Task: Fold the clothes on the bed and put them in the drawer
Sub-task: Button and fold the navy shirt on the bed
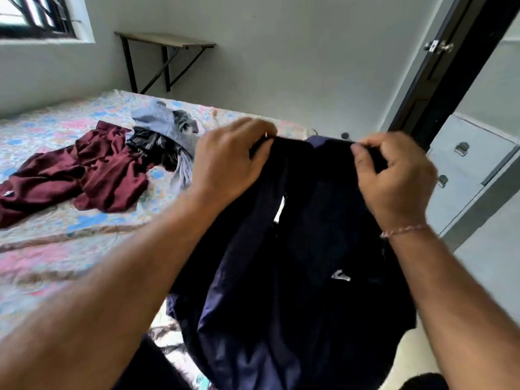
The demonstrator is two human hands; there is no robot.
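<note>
On the bed (pixel 56 249) to my left lie a maroon garment (pixel 70 175) and a grey pile (pixel 166 133). My left hand (pixel 228 164) and right hand (pixel 394 178) each pinch the top edge of the navy shirt (pixel 304 277), which hangs lengthwise downward over the bed's edge. Drawers (pixel 461 164) stand at right.

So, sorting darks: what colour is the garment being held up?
Dark navy garment, seen in the head view.
</note>
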